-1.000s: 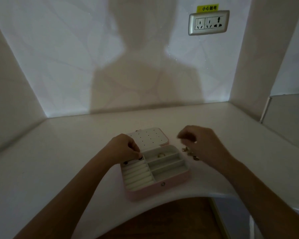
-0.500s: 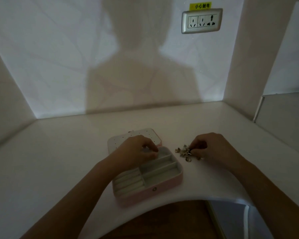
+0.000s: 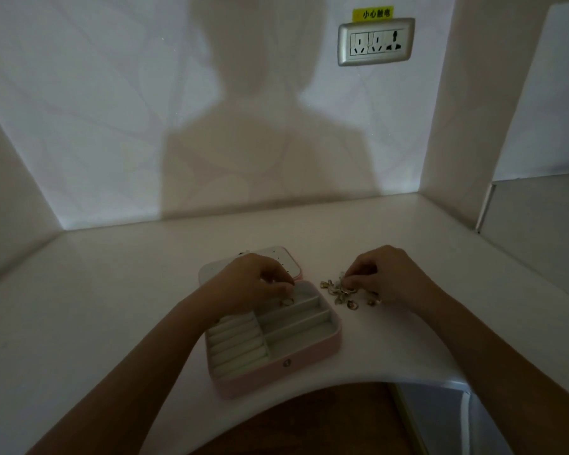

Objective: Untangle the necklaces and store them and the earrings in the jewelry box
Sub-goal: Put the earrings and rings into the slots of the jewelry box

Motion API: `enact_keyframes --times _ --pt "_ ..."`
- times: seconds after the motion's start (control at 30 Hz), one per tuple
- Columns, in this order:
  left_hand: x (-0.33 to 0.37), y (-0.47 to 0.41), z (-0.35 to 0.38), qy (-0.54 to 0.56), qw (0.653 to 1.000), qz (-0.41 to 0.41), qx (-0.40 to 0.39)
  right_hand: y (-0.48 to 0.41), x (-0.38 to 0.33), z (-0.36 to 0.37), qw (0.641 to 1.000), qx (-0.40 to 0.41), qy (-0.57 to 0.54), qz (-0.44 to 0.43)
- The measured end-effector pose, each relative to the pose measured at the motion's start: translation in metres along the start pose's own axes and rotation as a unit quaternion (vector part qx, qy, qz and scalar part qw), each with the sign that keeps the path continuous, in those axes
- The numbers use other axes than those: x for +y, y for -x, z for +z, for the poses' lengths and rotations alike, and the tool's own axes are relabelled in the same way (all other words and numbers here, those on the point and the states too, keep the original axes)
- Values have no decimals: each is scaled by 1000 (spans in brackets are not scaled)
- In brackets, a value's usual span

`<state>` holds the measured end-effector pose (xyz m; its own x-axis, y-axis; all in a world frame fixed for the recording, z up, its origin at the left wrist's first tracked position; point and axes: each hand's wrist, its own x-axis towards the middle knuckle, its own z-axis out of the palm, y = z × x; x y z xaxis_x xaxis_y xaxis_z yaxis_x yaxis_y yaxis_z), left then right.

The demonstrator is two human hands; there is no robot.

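The right hand (image 3: pixel 388 277) has a pinching grip on the tangled gold jewellery pile (image 3: pixel 337 290), right of the open pink jewelry box (image 3: pixel 270 372). The pile looks light and snag-prone, so lift single pieces. I cannot tell the left hand (image 3: pixel 253 284)'s grip.

Dim white desk (image 3: pixel 358 231), wall socket (image 3: pixel 376 41)

A dim corner of a home, by its fittings — a white built-in table (image 3: pixel 112 290) with a curved front edge between side walls, faintly patterned wallpaper (image 3: pixel 96 110), a wall socket (image 3: pixel 376 41) under a yellow sticker (image 3: pixel 373 13), a wood floor (image 3: pixel 309 421) below — and a pink jewelry box (image 3: pixel 309 353) open on it.
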<state>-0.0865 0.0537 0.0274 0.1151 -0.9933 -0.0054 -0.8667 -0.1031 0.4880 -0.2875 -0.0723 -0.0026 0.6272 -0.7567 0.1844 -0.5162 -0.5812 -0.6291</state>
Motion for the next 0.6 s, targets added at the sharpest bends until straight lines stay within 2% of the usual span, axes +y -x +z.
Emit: enact_keyframes --times 0.17,0.37,0.47,0.6 --pt "-1 3 -4 69 998 -3 17 1 0 -9 999 4 -30 15" --pt "2 7 -11 148 984 -1 103 -1 -4 -18 998 58 -33 16" --pt "6 11 -16 219 970 -3 106 4 -20 -14 987 49 -154 13" --pt "10 17 -16 256 961 -19 103 14 -57 6 937 8 -348 -10"
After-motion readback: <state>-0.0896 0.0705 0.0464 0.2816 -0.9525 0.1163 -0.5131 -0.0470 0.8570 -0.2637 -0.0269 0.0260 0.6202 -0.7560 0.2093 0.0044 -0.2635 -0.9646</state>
